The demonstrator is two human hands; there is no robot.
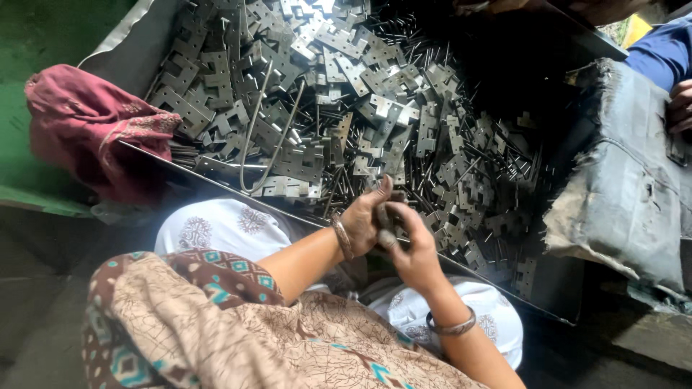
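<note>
**Both hands working a small metal piece over the hinge tray**

Nearest the cam: patterned brown cloth (pixel 216 324) draping over the lap, white printed fabric (pixel 223 227) showing under it. Left hand (pixel 364 220) & right hand (pixel 411 248) are meeting just in front of the tray (pixel 144 50) edge, fingers of both closing together on a small dark metal piece (pixel 386 223), each grip clamped on it, bangles on both wrists. Behind them the tray is holding a big heap of grey hinge plates (pixel 331 94) w/ thin pins (pixel 490 158) mixed in. Maroon cloth (pixel 86 122) is lying at the tray's left edge. Far right, a worn grey bundle (pixel 627 187) is sitting w/ another person's hand (pixel 681 104) resting on it.
</note>
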